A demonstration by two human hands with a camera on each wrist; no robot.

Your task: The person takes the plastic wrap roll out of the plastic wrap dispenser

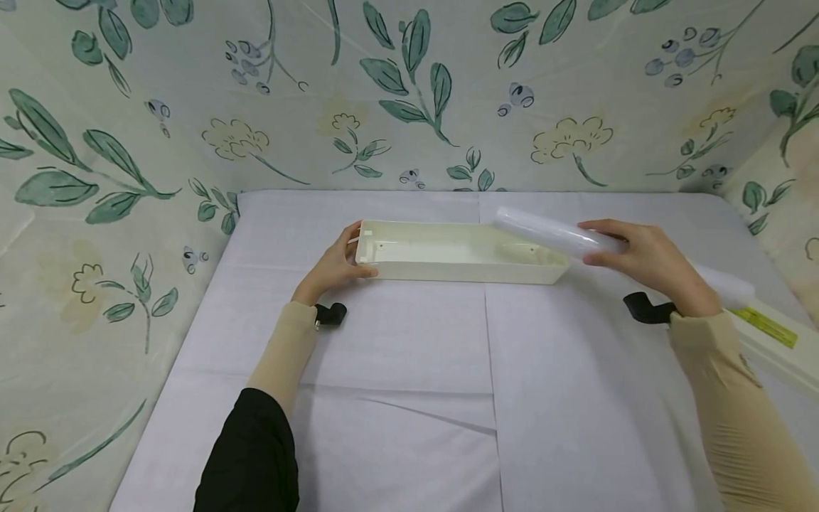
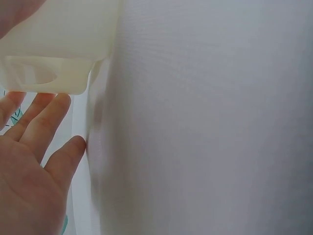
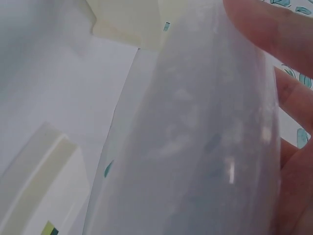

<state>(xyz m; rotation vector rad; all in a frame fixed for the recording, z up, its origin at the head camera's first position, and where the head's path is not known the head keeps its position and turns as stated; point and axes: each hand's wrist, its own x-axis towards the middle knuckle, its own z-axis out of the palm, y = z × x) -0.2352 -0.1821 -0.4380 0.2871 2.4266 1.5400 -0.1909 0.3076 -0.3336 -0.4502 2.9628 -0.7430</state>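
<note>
A long cream plastic box (image 1: 461, 272) with an open top lies on the table, its hollow inside visible. My left hand (image 1: 329, 269) grips its left end, thumb at the front corner and fingers behind. In the left wrist view, fingertips touch the end of the box (image 2: 58, 76), which has a recessed cutout. My right hand (image 1: 652, 259) holds a roll of clear plastic film (image 1: 550, 231) between thumb and fingers. The roll is tilted, its left end above the right part of the box. Close up, the glossy film roll (image 3: 205, 137) fills much of the right wrist view.
At the right table edge lies a long cream cover (image 1: 793, 359) with a yellow-green label (image 1: 764, 326), partly behind the right forearm. White cloth (image 1: 397, 427) with fold creases covers the table. A leaf-patterned curtain (image 1: 307, 114) hangs behind and at the sides.
</note>
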